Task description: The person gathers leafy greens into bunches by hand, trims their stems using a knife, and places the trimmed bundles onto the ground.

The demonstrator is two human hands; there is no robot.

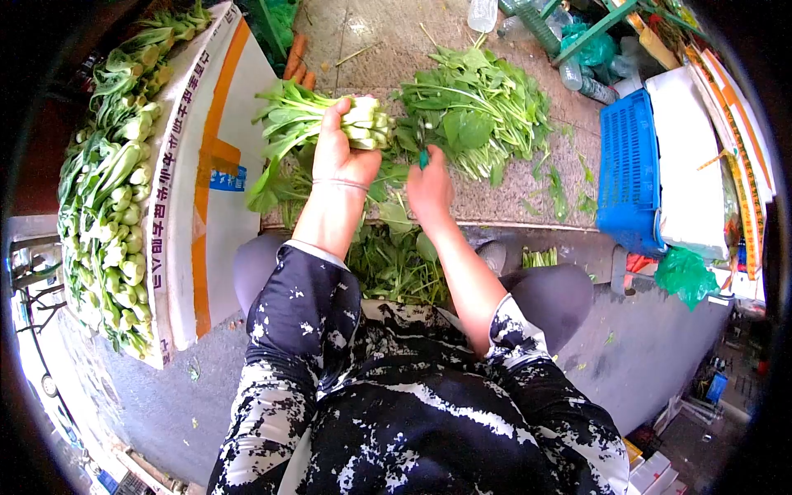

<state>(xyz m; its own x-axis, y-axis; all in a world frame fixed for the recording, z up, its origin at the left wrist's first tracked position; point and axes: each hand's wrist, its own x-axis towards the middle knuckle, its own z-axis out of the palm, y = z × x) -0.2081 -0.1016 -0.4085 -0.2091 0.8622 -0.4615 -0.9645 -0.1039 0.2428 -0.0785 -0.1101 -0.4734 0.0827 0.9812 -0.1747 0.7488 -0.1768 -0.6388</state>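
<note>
Speckled stone (pixel 388 68) stretches ahead, a foam box (pixel 235 264) at its left; beside it, the left hand (pixel 334 157) is clamped around a bunch of greens (pixel 369 124), long axis sideways, pale stem ends pointing right, just short of the teal-handled tool (pixel 424 158) the right hand (pixel 431 188) grips, near a leafy heap (pixel 487 99).

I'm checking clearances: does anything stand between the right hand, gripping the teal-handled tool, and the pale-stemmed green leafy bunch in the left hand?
Nothing visible blocks the gap between the right hand and the leafy bunch; loose green leaves appear to lie below it.
</note>
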